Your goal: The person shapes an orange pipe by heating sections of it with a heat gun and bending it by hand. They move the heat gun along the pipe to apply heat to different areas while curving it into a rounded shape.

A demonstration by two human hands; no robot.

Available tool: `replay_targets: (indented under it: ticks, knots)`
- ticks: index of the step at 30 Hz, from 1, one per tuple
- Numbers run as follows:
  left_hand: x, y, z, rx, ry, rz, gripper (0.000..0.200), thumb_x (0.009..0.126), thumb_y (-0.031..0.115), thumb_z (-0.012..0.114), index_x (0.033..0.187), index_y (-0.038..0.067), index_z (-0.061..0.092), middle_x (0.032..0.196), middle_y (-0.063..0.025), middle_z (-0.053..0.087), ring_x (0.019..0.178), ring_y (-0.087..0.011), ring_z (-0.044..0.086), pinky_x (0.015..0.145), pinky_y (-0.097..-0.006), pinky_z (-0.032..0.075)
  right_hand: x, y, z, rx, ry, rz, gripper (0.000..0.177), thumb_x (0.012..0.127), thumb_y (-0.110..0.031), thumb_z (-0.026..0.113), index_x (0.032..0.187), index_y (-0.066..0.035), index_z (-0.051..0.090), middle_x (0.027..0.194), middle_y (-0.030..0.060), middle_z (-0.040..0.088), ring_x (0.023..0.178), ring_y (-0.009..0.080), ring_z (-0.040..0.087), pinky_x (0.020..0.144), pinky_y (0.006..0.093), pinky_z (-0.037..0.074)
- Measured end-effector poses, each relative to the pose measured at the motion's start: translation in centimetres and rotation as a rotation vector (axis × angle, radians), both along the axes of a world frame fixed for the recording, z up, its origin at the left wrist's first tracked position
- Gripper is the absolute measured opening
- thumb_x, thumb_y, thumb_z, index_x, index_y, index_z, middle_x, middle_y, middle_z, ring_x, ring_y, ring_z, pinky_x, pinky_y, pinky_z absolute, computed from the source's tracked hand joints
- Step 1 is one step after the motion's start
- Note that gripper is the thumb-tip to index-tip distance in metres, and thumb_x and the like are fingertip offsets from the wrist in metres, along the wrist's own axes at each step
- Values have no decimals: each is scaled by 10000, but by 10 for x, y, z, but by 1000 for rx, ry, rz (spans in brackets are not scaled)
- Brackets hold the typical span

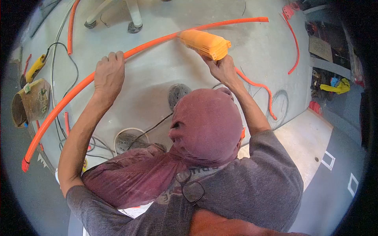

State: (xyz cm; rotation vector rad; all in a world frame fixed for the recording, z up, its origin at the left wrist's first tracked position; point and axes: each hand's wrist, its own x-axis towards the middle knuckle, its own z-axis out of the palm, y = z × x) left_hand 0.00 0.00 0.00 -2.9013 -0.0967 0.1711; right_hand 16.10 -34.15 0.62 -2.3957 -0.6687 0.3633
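My left hand [110, 74] is wrapped round a long orange tube [157, 41], which curves from the lower left to the upper right. In my right hand [223, 71] is a yellow power tool [204, 42], possibly a heat gun, held by its handle. The tool's front end is close to the middle of the tube; whether they touch is unclear. Below my hands, a maroon head cloth [206, 126] and a grey shirt are seen from behind.
Shorter orange tubes [71, 31] and a thin curved one [271, 96] lie on the grey floor. A yellow-handled tool [35, 69] and a cardboard box [38, 98] are at left, with cables nearby. A chair base [134, 13] stands above; shelves with clutter are at right.
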Motion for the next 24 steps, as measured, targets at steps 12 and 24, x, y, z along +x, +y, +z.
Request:
replay_targets:
  ticks: [12,24]
  knots:
    - [4,10,-6,12,-108,-4,138,993,206,642,991,86,574,886,-72,636,790,-230,679,685,-353,560,-27,23,37,267,122,106,317,939,-143,741,1217,-6,675,1097,151,752,956,267,722,844,371,556]
    - [-1,16,-14,-82,-112,34,218,1043,270,597,1080,60,553,865,-109,663,733,-284,714,609,-401,575,-16,24,3,255,12,93,324,940,-207,735,1195,-20,669,948,176,744,847,352,723,758,412,563]
